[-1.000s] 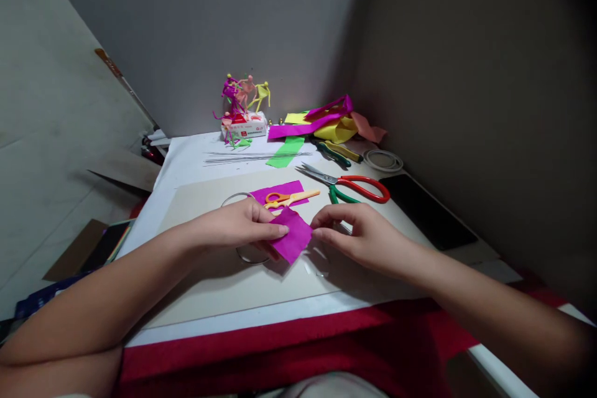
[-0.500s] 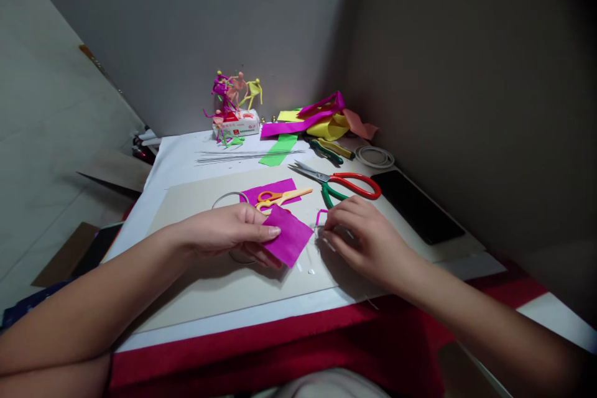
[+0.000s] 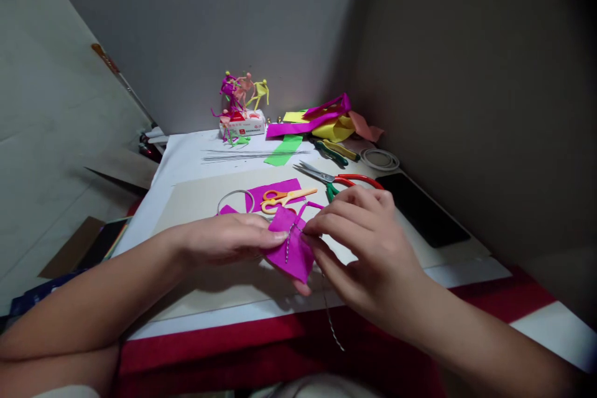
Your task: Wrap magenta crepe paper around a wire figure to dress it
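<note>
We saw a square of magenta crepe paper (image 3: 288, 247), slightly creased, held up between both hands. A thin twisted wire (image 3: 329, 317) ran along its middle and trailed below it. Our left hand (image 3: 228, 239) gripped the paper; our right hand (image 3: 359, 242) seemed to pinch the wire.

We look into a narrow, dim corner: a grey wall (image 3: 200, 31) rises behind the table (image 3: 181, 155), a darker, shadowed wall (image 3: 466, 106) closes in along its right edge, and a pale panel (image 3: 56, 137) stands to the left. A red cloth (image 3: 233, 351) runs along the table's near edge.
</note>
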`<action>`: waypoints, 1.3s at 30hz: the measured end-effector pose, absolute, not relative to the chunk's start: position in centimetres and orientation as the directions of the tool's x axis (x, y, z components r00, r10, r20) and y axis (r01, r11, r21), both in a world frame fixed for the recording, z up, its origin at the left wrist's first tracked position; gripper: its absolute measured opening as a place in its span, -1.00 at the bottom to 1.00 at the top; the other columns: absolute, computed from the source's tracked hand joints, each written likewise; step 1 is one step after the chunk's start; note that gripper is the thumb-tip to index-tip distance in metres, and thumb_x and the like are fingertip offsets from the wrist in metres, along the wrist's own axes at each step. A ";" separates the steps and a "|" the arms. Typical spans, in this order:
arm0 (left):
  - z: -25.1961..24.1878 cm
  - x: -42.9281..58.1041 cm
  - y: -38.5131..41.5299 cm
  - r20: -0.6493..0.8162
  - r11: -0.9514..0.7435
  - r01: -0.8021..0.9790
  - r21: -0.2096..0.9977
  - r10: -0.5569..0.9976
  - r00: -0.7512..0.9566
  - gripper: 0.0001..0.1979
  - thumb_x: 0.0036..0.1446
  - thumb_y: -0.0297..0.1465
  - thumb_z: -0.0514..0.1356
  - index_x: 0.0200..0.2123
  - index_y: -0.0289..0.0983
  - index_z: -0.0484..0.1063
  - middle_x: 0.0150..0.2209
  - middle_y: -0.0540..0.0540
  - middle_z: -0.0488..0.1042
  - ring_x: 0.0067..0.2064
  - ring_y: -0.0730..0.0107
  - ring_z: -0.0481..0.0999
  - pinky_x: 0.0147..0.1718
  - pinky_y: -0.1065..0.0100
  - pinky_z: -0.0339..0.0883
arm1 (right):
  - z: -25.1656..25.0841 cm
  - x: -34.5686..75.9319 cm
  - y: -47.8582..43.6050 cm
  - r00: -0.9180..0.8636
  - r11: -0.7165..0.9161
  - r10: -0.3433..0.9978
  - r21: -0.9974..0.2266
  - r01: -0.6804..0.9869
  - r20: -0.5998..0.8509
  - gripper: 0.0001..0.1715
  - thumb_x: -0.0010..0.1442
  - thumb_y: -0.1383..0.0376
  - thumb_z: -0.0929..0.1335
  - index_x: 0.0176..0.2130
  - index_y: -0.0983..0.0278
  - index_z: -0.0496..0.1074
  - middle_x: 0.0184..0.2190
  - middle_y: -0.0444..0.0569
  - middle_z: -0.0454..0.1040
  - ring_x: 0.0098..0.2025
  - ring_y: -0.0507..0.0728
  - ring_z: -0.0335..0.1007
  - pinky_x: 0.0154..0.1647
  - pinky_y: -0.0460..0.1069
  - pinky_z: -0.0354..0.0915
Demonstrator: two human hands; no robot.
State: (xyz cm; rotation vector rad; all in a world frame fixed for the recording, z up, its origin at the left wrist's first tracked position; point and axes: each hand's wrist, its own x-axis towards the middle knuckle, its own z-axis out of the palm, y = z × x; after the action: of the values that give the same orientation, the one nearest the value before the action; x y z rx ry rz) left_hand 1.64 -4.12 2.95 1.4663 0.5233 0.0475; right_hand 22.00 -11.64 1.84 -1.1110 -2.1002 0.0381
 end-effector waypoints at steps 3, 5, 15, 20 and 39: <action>3.6 1.7 -4.3 -0.333 0.162 0.302 0.939 0.217 0.918 -0.55 0.29 -0.26 -0.07 -0.26 -0.32 0.60 -0.22 -0.17 0.58 -0.09 0.21 0.45 0.07 0.28 0.16 | 1.8 21.6 -11.2 -0.357 0.621 0.720 -0.321 0.715 0.595 -0.95 0.13 0.37 0.34 -0.37 0.25 0.43 -0.44 -0.11 0.46 -0.28 0.13 0.20 -0.19 0.11 0.00; 3.6 1.7 -4.3 -0.326 0.164 0.292 0.942 0.239 0.915 -0.55 0.29 -0.24 -0.06 -0.24 -0.31 0.60 -0.19 -0.16 0.58 -0.07 0.19 0.46 0.08 0.27 0.16 | 2.0 21.4 -11.1 -0.356 0.617 0.721 -0.318 0.720 0.594 -0.95 0.12 0.37 0.34 -0.38 0.24 0.43 -0.45 -0.13 0.45 -0.30 0.12 0.20 -0.19 0.10 -0.02; 3.6 1.4 -4.7 -0.350 0.092 0.338 0.937 0.305 0.886 -0.63 0.28 -0.24 0.00 -0.20 -0.29 0.57 -0.19 -0.10 0.58 -0.15 0.30 0.50 -0.04 0.35 0.27 | 2.6 20.7 -11.1 -0.296 0.580 0.748 -0.368 0.727 0.594 -0.93 0.10 0.38 0.35 -0.42 0.25 0.41 -0.48 -0.16 0.43 -0.36 0.08 0.21 -0.21 0.07 -0.03; 3.5 1.5 -4.9 -0.364 0.107 0.350 0.931 0.364 0.857 -0.70 0.26 -0.32 0.05 -0.24 -0.28 0.57 -0.27 -0.03 0.58 -0.22 0.39 0.49 -0.10 0.40 0.29 | 2.1 20.4 -11.0 -0.308 0.588 0.752 -0.382 0.712 0.583 -0.92 0.11 0.39 0.34 -0.42 0.24 0.41 -0.47 -0.17 0.44 -0.35 0.08 0.21 -0.15 0.08 -0.03; 3.9 2.0 -5.6 -0.358 0.016 0.381 0.924 0.380 0.853 -0.66 0.25 -0.41 -0.01 -0.27 -0.31 0.59 -0.26 -0.08 0.60 -0.17 0.31 0.48 -0.01 0.32 0.27 | 1.3 20.9 -10.9 -0.362 0.622 0.745 -0.387 0.680 0.561 -0.90 0.16 0.35 0.30 -0.36 0.26 0.43 -0.45 -0.13 0.45 -0.30 0.11 0.24 -0.15 0.11 -0.06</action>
State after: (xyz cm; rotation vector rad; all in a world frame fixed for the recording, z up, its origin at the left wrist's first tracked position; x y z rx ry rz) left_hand 1.96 -5.62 3.87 1.5872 0.6139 -0.0009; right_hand 20.90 -10.87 1.31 -1.1125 -2.1209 0.1135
